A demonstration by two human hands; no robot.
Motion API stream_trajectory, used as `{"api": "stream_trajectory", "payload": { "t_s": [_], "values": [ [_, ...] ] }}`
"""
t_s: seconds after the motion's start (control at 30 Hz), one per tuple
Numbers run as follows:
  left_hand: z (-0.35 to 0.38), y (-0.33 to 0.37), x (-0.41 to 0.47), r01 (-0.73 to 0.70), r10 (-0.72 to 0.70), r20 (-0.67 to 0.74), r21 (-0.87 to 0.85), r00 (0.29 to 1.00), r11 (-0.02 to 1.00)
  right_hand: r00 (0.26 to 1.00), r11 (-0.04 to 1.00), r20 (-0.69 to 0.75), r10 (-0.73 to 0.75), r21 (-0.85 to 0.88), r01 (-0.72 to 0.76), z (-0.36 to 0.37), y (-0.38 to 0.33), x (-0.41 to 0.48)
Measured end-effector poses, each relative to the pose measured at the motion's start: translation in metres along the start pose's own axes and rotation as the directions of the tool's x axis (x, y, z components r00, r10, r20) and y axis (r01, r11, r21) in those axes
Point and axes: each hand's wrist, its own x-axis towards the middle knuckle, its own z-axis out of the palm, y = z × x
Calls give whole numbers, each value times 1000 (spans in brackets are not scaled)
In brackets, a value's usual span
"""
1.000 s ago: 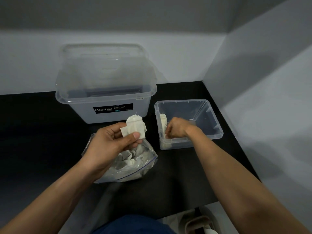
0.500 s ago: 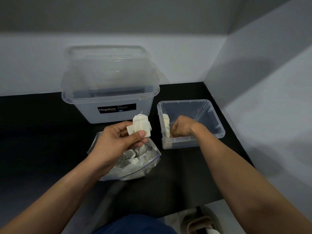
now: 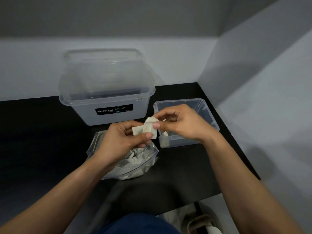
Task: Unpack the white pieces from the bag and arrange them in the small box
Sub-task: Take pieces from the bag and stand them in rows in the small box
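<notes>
- Two hands are working over the black worktop (image 3: 42,149), and two clear plastic boxes and one clear bag (image 3: 152,149) are sitting on it.
- The left hand (image 3: 125,141) is gripping a small bunch of white pieces (image 3: 148,130) above the bag, its thumb pressing on them from the front; at least two are showing, but the exact count is not clear.
- The right hand (image 3: 182,124) is pinching the top of that bunch between thumb and forefinger, hovering over the near left part of the small box (image 3: 184,140).
- The bag is lying open just left of the small box, holding a heap of loose pieces (image 3: 133,157) too jumbled to count.
- The small box is holding a few stacked pieces (image 3: 164,141) against its near left corner, partly hidden by the right hand.
- The large box (image 3: 84,114), labelled Megabox, is standing behind the bag; its contents are not showing.
</notes>
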Motion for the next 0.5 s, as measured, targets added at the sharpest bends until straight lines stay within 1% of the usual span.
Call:
{"api": "stream_trajectory", "payload": {
  "t_s": [0.1, 0.23, 0.33, 0.4, 0.43, 0.5],
  "values": [
    [2, -2, 0, 6, -5, 8, -23, 1000, 1000, 999, 1000, -36, -6, 4, 6, 2, 2, -7],
    [4, -3, 2, 57, -56, 16, -156, 998, 986, 994, 999, -104, 18, 47, -13, -8, 12, -9],
    [2, -4, 4, 56, -65, -41, -190, 997, 980, 976, 990, -216, 22, 137, 8, -22, 25, -5],
    [-2, -4, 5, 43, -57, -79, -168, 995, 985, 947, 987, -318, 43, 160, 9, -35, 37, 3],
    [-4, -4, 5, 29, -40, -90, -128, 995, 991, 931, 991, -360, 59, 136, -10, -42, 45, 9],
    [-8, -4, 5, -1, -3, -110, -36, 994, 999, 906, 997, -415, 81, 15, -82, -53, 68, 25]
  ]
}}
